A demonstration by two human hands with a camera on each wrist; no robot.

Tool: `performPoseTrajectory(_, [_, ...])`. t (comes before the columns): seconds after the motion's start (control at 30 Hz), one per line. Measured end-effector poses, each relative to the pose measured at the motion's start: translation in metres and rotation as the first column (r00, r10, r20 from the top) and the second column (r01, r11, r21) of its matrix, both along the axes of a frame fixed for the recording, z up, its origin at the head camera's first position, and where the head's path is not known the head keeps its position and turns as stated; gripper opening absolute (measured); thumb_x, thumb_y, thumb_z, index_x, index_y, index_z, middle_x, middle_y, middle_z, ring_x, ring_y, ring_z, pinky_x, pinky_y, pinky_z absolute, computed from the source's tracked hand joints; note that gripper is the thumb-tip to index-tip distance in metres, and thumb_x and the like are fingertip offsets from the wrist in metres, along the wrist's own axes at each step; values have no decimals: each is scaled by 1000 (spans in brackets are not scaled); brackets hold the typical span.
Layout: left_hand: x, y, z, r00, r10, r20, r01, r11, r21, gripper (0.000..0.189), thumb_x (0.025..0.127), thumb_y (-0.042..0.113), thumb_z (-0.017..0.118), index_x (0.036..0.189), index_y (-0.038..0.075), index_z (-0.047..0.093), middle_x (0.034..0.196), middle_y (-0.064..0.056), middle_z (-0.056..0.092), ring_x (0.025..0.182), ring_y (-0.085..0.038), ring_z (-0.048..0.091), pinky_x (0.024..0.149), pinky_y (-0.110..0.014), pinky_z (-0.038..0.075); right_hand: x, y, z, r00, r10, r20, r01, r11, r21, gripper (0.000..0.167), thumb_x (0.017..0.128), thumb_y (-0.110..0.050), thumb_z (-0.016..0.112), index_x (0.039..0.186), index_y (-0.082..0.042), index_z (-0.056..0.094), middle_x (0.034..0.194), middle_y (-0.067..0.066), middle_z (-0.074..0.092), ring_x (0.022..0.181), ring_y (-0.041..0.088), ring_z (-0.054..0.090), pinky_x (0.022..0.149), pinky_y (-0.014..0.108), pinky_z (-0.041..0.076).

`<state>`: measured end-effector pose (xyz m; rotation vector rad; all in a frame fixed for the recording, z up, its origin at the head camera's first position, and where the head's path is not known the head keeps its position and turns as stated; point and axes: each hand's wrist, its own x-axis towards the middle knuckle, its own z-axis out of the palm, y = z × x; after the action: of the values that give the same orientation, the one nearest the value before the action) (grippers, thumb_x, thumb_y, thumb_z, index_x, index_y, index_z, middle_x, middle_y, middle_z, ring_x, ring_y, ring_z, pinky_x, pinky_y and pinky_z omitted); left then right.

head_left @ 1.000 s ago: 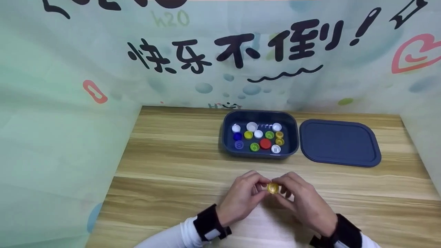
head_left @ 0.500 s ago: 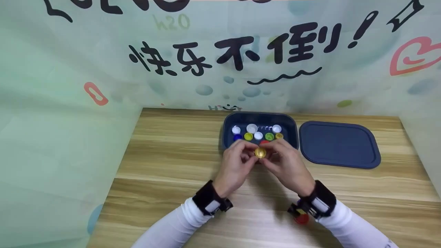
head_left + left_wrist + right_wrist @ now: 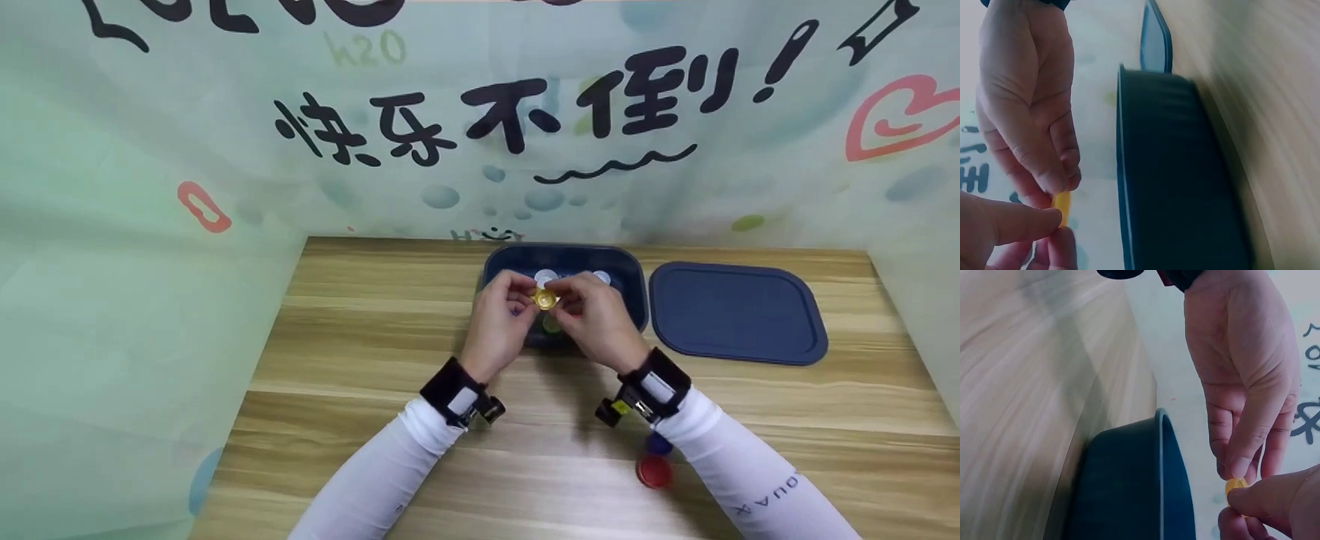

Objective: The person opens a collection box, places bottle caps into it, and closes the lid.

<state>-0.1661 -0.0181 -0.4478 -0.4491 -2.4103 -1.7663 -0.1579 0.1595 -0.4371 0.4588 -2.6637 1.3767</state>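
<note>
A yellow bottle cap point(image 3: 546, 299) is held between both hands, its hollow side facing the head camera. My left hand point(image 3: 495, 326) pinches its left edge and my right hand point(image 3: 600, 319) pinches its right edge. Both hands are raised over the navy box point(image 3: 637, 292). Inside the box, a green cap point(image 3: 551, 324) and white caps point(image 3: 602, 277) show around the fingers; the hands hide the others. In both wrist views, thumbs and fingers meet on the yellow cap point(image 3: 1065, 203) above the level of the box rim.
Right of the box, a flat navy lid point(image 3: 739, 313) lies on the wooden table point(image 3: 360, 337). Near the right forearm are a red cap point(image 3: 654, 471) and a dark blue cap point(image 3: 658, 444), the latter partly covered by the sleeve. A printed cloth point(image 3: 420, 195) hangs behind.
Both hands have carried the yellow cap forward and slightly left, from above the table to above the box. The red and blue caps have come into sight as the right arm moved.
</note>
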Motion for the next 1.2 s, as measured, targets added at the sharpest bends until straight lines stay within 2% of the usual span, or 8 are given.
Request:
performPoseTrajectory(0.13, [-5,-4,-4,1000,4,22,-3,1000,-31,23,94,-13,68,115,-4,64,110,-20,70,94,-23,69,84,-27,60,-6,-2,-5,998,10,58,-11,1000,2,33,95,6,70,127,3,72,117,16,67,103,26,72,86,35,62])
performPoseTrajectory(0.3, [-8,-6,-6,999,17,39,-14,996,-87,23,96,-10,66,118,-5,64,115,-19,70,99,-25,71,88,-28,59,-9,-2,-9,996,16,92,-19,999,30,33,98,5,68,131,3,70,125,19,69,108,30,72,90,39,62])
performPoseTrajectory(0.43, [-6,-8,-6,998,42,38,-37,992,-123,25,98,-6,67,123,-3,64,122,-16,69,104,-24,70,90,-28,58,-5,3,-9,997,7,74,-9,1000,22,36,98,5,67,134,4,68,128,21,70,111,31,73,93,42,61])
performPoseTrajectory(0.57, [-1,-8,-3,998,49,27,-46,992,-118,29,98,-5,67,127,-3,63,125,-17,68,105,-23,69,88,-29,58,3,10,-6,999,2,33,-3,1000,11,35,98,3,67,133,3,68,125,19,70,108,28,73,92,40,61])
performPoseTrajectory(0.73, [11,-6,1,999,37,-21,-39,992,-121,32,96,-3,71,127,-1,63,123,-16,68,103,-24,67,84,-28,58,20,22,1,1000,16,-26,-16,1000,1,33,98,3,70,130,3,69,119,14,70,102,23,73,87,38,62])
performPoseTrajectory(0.9, [28,-2,2,998,-22,-54,15,991,-131,38,92,-1,77,128,0,64,120,-12,67,101,-26,66,79,-35,61,44,38,9,995,16,-95,-13,1000,27,35,95,5,73,129,-1,71,113,7,69,96,16,71,82,39,62])
performPoseTrajectory(1.0, [39,1,4,997,-63,-40,56,987,-150,41,91,3,80,129,1,65,118,-9,66,99,-27,66,77,-36,60,57,50,12,991,14,-134,-10,999,31,37,92,6,76,128,-2,72,110,4,69,92,14,71,80,34,62])
performPoseTrajectory(1.2, [61,10,5,986,-165,-7,160,964,-213,45,89,14,86,130,8,67,117,-2,65,101,-20,64,79,-26,55,88,76,12,984,5,-177,8,997,71,40,87,9,81,123,-5,73,109,-1,69,88,12,71,77,23,60])
